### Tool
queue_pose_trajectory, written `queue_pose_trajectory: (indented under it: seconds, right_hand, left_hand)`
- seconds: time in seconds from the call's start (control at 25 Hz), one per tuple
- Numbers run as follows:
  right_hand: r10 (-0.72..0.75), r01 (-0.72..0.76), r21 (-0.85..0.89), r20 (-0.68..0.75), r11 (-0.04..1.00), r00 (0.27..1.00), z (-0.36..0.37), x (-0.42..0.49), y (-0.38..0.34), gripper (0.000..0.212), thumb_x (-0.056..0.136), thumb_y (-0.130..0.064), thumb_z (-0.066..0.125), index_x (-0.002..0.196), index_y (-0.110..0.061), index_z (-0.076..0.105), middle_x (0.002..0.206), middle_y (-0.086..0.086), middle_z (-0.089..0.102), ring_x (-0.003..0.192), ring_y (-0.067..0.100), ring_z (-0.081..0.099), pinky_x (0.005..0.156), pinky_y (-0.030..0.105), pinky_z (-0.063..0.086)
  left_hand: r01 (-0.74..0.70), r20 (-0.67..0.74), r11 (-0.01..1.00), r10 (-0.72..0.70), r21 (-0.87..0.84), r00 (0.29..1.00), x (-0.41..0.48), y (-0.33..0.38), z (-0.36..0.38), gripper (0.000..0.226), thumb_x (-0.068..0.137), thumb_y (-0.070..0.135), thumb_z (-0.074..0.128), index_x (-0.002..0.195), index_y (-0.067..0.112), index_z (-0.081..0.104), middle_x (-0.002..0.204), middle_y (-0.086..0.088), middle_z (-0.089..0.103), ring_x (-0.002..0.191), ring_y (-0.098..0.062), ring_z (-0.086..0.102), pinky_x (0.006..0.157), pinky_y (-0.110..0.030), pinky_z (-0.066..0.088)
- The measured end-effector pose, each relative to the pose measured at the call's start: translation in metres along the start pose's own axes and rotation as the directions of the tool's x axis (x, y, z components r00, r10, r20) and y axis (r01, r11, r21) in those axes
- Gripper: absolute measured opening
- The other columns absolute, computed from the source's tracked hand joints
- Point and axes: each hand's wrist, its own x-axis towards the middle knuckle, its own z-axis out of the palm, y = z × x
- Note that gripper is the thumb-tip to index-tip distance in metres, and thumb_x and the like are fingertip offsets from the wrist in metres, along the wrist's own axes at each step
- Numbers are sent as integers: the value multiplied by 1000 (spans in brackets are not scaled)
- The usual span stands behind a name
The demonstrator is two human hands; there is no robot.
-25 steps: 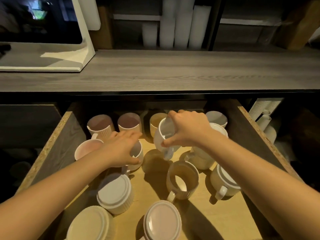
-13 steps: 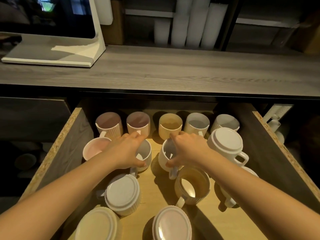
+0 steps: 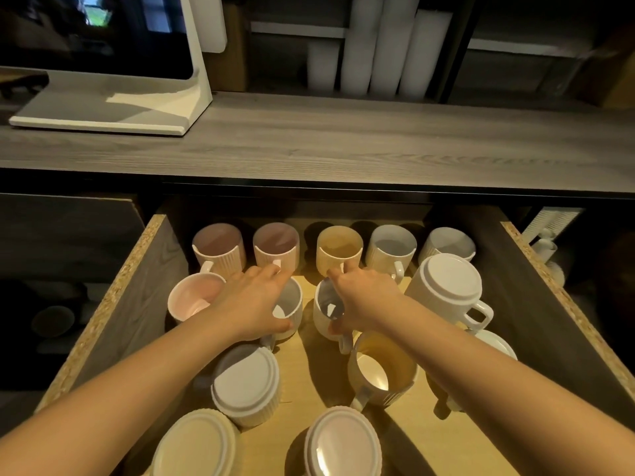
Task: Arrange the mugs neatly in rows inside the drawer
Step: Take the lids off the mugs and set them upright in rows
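Observation:
The open wooden drawer (image 3: 135, 280) holds several ribbed mugs. A back row of upright mugs runs from a pink mug (image 3: 220, 250) to a white mug (image 3: 450, 243). In the second row my left hand (image 3: 251, 300) grips the rim of a white mug (image 3: 290, 312), beside a pink mug (image 3: 194, 300). My right hand (image 3: 366, 300) grips the rim of another upright white mug (image 3: 326, 314), which stands on the drawer floor. Upside-down mugs sit nearer me: a white mug (image 3: 245, 384), a yellow mug (image 3: 196, 444) and a pink mug (image 3: 343, 443). A yellow mug (image 3: 381, 371) stands upright.
An upside-down white mug (image 3: 446, 286) rests at the right, partly over another mug. A grey wooden counter (image 3: 309, 146) overhangs the drawer's back, carrying a white screen stand (image 3: 110, 108). White cup stacks (image 3: 378, 46) stand on a shelf behind.
My right hand lowered the white mug from a tilted hold in the air to upright on the drawer floor in the second row. My left hand stayed on its mug.

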Motion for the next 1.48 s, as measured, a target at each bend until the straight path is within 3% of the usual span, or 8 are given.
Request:
queue_pose_trajectory:
  seconds: [0.08, 0.32, 0.48, 0.72, 1.08, 1.24, 1.36, 1.48]
  right_hand:
    - [3, -3, -4, 4, 1000, 1000, -10, -6, 5, 70, 76, -47, 71, 135, -22, 41, 128, 7, 50, 107, 26, 56, 74, 30, 51]
    - [49, -60, -48, -210, 997, 977, -60, -55, 45, 50, 85, -41, 62, 131, -25, 49, 126, 0, 55, 107, 20, 57, 76, 29, 52]
    - [135, -146, -63, -162, 987, 978, -69, -83, 85, 64, 82, -46, 64, 138, -28, 38, 138, 1, 46, 118, 21, 49, 87, 33, 52]
    - [198, -190, 98, -77, 977, 977, -50, -93, 106, 84, 77, -51, 67, 145, -32, 22, 146, -1, 37, 124, 21, 45, 93, 31, 48]
    - [236, -174, 311, -174, 934, 956, -39, -88, 120, 76, 70, -47, 74, 136, -30, 40, 122, -3, 52, 95, 10, 51, 73, 20, 48]
    - [297, -83, 624, -246, 777, 923, -53, -102, 142, 68, 72, -41, 74, 132, -25, 45, 121, -6, 53, 101, 10, 54, 77, 21, 50]
    - [314, 6, 862, -192, 507, 930, -55, -106, 146, 48, 76, -33, 74, 118, -33, 50, 112, -8, 58, 99, 9, 59, 67, 18, 54]
    - [237, 57, 954, -131, 294, 963, -51, -105, 148, 42, 71, -39, 70, 111, -38, 55, 114, -8, 62, 106, 12, 61, 76, 26, 58]
  left_hand:
    - [-37, -7, 999, 37, 18, 999, -1, 9, -5, 72, 87, 50, 54, 146, 26, 20, 154, 2, 24, 139, -20, 27, 111, -37, 27]
    - [-201, -59, 979, 202, 33, 978, 5, 46, -32, 64, 86, 52, 53, 142, 34, 26, 150, 9, 32, 135, -13, 31, 110, -34, 25]
    - [-310, -31, 948, 313, 73, 949, 22, 69, -51, 68, 86, 48, 56, 144, 30, 24, 150, 7, 31, 136, -13, 30, 110, -33, 26]
    - [-355, -29, 932, 358, 79, 933, 50, 94, -51, 68, 86, 45, 58, 144, 28, 26, 147, 6, 37, 134, -14, 34, 108, -32, 30]
    - [-324, 22, 940, 328, -102, 944, 67, 115, -18, 79, 82, 47, 64, 145, 33, 19, 153, 8, 27, 139, -14, 26, 110, -32, 27]
    - [-313, -21, 882, 327, -352, 945, 62, 119, -12, 96, 73, 47, 72, 144, 41, 7, 153, 13, 22, 139, -13, 25, 110, -37, 32]
    - [-331, -170, 734, 287, -594, 943, 60, 124, -13, 97, 69, 39, 80, 137, 45, 11, 141, 16, 31, 127, -4, 34, 103, -33, 43]
    - [-378, -292, 657, 243, -652, 925, 59, 127, -15, 92, 64, 34, 84, 130, 44, 21, 131, 19, 37, 122, 0, 38, 102, -28, 43]
